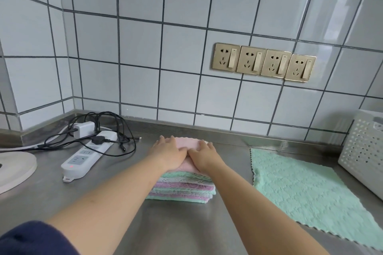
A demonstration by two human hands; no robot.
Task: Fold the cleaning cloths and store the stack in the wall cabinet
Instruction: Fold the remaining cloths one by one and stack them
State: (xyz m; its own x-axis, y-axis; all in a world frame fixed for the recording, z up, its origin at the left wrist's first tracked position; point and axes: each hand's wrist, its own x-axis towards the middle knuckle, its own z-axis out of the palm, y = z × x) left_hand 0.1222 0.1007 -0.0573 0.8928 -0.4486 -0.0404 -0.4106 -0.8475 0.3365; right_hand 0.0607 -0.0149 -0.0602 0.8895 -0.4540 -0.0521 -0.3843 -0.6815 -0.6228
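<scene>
A stack of folded pink and green cleaning cloths (pixel 184 188) sits on the steel counter (pixel 176 225) in the middle of the view. A folded pink cloth (pixel 187 142) lies on top. My left hand (pixel 169 152) and my right hand (pixel 204 154) both press flat on that top cloth, side by side, fingers straight and pointing to the wall. One green cloth (pixel 306 190) lies spread open and unfolded on the counter to the right of the stack.
A white power strip (pixel 85 156) with a charger and tangled black cables (pixel 116 130) lies left of the stack. A round white object (pixel 14 168) sits at the far left edge. A white perforated basket (pixel 364 151) stands at the right. Wall sockets (pixel 263 62) are above.
</scene>
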